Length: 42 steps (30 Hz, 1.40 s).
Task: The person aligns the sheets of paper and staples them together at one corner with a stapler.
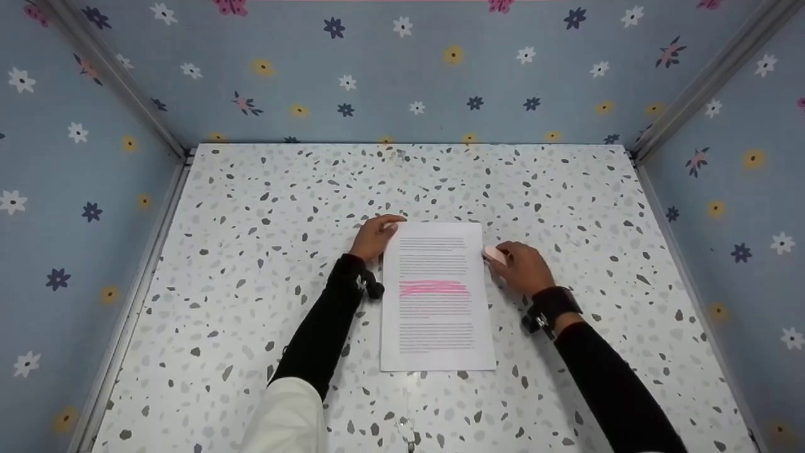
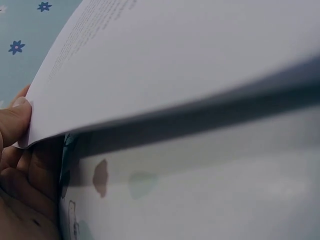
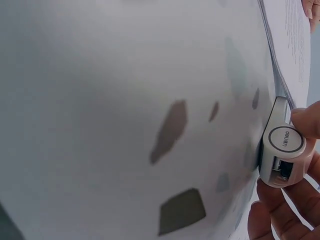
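Note:
A stack of printed sheets [image 1: 440, 358] lies upright on the table, with a pink highlighted band across its middle lines. At its upper left corner my left hand [image 1: 375, 239] pinches the paper between thumb and fingers. The left wrist view shows the sheets [image 2: 175, 65] bowed up off the tabletop along the near edge. My right hand [image 1: 525, 267] holds a small pale pink and white stapler [image 3: 284, 142] with a round logo on top. In the right wrist view its narrow front end meets the stack's edge, by the upper right side of the paper.
The white speckled tabletop [image 1: 283, 207] stretches around the paper on all sides. Blue flowered panels [image 1: 402, 69] rise at the back, left and right, with grey metal strips [image 1: 135, 302] along the side edges.

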Available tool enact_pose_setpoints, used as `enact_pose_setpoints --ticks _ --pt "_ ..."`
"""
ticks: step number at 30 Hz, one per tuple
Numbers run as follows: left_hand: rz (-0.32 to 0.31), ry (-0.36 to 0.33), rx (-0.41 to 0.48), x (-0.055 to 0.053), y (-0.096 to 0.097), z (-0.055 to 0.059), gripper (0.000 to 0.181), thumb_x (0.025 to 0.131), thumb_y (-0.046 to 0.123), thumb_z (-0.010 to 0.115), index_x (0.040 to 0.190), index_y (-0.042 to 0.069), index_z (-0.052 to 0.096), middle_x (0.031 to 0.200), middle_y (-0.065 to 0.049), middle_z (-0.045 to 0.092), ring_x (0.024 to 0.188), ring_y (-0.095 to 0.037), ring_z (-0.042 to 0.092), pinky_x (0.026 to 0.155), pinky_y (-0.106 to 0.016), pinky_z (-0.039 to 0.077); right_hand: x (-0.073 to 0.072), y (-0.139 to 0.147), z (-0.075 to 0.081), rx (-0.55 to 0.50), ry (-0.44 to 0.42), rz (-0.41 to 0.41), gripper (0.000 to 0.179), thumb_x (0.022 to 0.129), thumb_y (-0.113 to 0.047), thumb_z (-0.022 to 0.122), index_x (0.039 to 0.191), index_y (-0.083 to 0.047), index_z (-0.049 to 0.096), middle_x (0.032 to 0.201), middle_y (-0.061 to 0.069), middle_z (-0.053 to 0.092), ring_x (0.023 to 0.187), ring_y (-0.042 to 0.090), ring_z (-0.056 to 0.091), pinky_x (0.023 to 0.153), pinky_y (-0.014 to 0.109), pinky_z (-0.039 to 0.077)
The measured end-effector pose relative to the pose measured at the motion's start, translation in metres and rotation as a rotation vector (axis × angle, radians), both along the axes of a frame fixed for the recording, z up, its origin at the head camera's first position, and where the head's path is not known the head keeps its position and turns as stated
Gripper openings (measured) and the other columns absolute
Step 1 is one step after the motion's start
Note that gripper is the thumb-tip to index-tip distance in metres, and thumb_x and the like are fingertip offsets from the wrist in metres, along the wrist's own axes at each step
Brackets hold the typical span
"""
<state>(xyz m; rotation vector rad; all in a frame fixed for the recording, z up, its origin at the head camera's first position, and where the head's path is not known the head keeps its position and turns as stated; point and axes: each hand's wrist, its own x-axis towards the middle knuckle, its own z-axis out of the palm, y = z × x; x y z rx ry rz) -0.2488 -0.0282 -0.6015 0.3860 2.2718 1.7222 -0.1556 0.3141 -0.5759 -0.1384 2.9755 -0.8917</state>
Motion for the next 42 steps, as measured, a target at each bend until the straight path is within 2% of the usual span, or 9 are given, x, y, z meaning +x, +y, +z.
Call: enact_pose_setpoints --ticks 3,6,9,14,21,25,30,37,42 --pt "0.006 -0.007 -0.007 0.000 0.000 0.000 0.030 0.107 0.008 0.051 0.133 0.002 0.065 0.119 -0.019 0.070 0.083 -0.027 0.070 0.073 -0.029 0.050 -0.001 -0.002 0.000 0.004 0.005 0.000 0.034 0.095 -0.031 0.075 0.114 -0.003 0.072 0.093 0.010 0.069 0.078 0.025 0.060 0.070 0.039 0.046" --pt "0.011 -0.011 -0.031 -0.005 -0.001 -0.010 0.030 0.107 0.011 0.052 0.133 0.006 0.066 0.123 -0.014 0.069 0.083 -0.020 0.069 0.076 -0.028 0.050 -0.001 -0.005 -0.001 0.006 0.001 -0.004 0.034 0.095 -0.033 0.074 0.113 -0.004 0.072 0.090 0.009 0.067 0.077 0.024 0.058 0.068 0.037 0.044" --pt "0.014 -0.002 -0.043 -0.006 -0.001 -0.010 0.030 0.107 0.011 0.052 0.133 0.005 0.066 0.126 -0.013 0.068 0.087 -0.020 0.070 0.082 -0.030 0.051 -0.001 -0.007 -0.001 0.003 -0.007 -0.014 0.035 0.095 -0.033 0.074 0.114 -0.004 0.072 0.091 0.008 0.067 0.077 0.024 0.057 0.069 0.037 0.043" --pt "0.009 0.006 -0.039 -0.006 0.000 -0.010 0.029 0.107 0.010 0.052 0.132 0.003 0.066 0.126 -0.015 0.068 0.096 -0.025 0.070 0.087 -0.033 0.051 0.000 -0.007 -0.002 -0.014 -0.005 -0.021 0.036 0.093 -0.030 0.076 0.115 -0.002 0.071 0.095 0.011 0.067 0.081 0.025 0.059 0.072 0.039 0.045" --pt "0.012 -0.011 -0.069 -0.005 0.000 -0.008 0.029 0.107 0.012 0.052 0.132 0.005 0.066 0.123 -0.015 0.069 0.087 -0.024 0.069 0.077 -0.029 0.049 0.005 -0.005 -0.003 -0.023 0.010 -0.012 0.038 0.093 -0.031 0.076 0.116 -0.001 0.071 0.099 0.012 0.069 0.083 0.027 0.061 0.074 0.041 0.047" --pt "0.018 -0.011 -0.103 -0.004 -0.001 -0.007 0.030 0.107 0.013 0.053 0.133 0.006 0.066 0.130 -0.013 0.066 0.094 -0.023 0.068 0.086 -0.032 0.049 0.007 -0.004 -0.005 -0.031 0.029 0.000 0.037 0.093 -0.031 0.076 0.115 -0.001 0.072 0.099 0.012 0.070 0.082 0.026 0.061 0.073 0.039 0.047" --pt "0.020 -0.019 -0.105 -0.004 -0.001 -0.008 0.031 0.107 0.013 0.053 0.134 0.005 0.065 0.135 -0.015 0.063 0.104 -0.026 0.067 0.096 -0.038 0.048 0.008 -0.006 -0.007 -0.037 0.039 0.009 0.036 0.093 -0.031 0.077 0.113 -0.001 0.073 0.098 0.012 0.071 0.081 0.025 0.061 0.072 0.038 0.046" --pt "0.017 -0.025 -0.090 -0.004 -0.001 -0.007 0.031 0.107 0.011 0.052 0.134 0.004 0.065 0.131 -0.016 0.066 0.098 -0.028 0.069 0.093 -0.038 0.050 0.011 -0.005 -0.007 -0.013 0.034 0.007 0.037 0.092 -0.032 0.077 0.115 -0.002 0.073 0.098 0.011 0.071 0.082 0.024 0.062 0.072 0.037 0.046" --pt "0.017 -0.023 -0.077 -0.005 -0.001 -0.008 0.030 0.107 0.011 0.052 0.133 0.003 0.065 0.130 -0.016 0.066 0.105 -0.028 0.067 0.098 -0.038 0.048 0.018 -0.005 -0.004 -0.011 0.031 0.027 0.038 0.092 -0.034 0.077 0.114 -0.003 0.074 0.099 0.010 0.072 0.084 0.024 0.063 0.074 0.039 0.048"
